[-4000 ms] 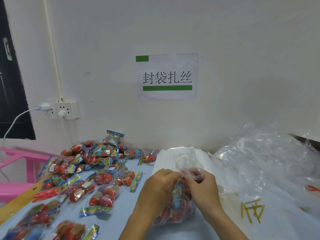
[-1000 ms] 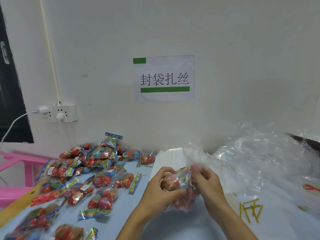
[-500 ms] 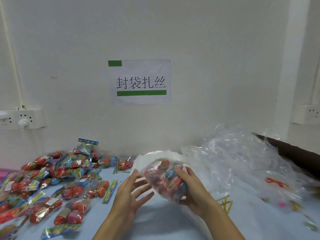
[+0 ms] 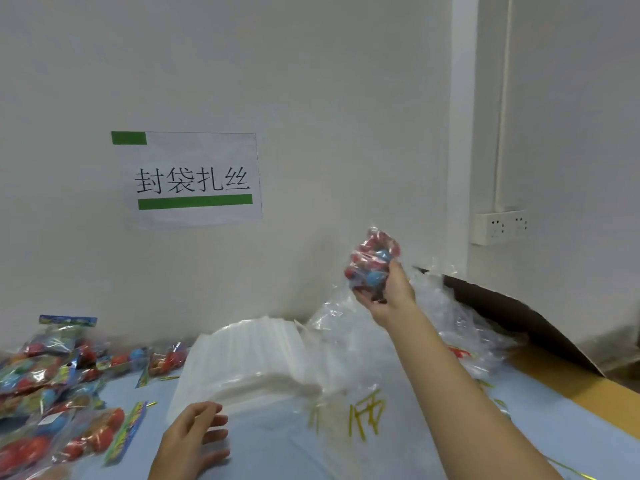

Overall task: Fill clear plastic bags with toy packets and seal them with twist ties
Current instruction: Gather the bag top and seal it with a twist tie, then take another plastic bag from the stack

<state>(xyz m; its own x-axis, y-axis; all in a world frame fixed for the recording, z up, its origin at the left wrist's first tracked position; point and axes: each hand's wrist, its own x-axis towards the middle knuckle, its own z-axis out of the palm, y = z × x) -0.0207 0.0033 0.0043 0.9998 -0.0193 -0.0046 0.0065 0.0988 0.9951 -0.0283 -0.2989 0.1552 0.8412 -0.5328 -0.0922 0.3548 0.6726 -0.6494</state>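
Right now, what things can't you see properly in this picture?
- Filled bag, head view: blurred, and the right hand covers its lower part, so no twist tie can be made out.
- Toy packets: cut off by the left edge.
- Twist ties: blurred under clear plastic, too blurred to count.
- Left hand: wrist cut off by the bottom edge.

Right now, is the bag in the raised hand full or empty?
Full. The clear bag in the right hand bulges with red and blue toy packets. Whether its neck is tied cannot be told.
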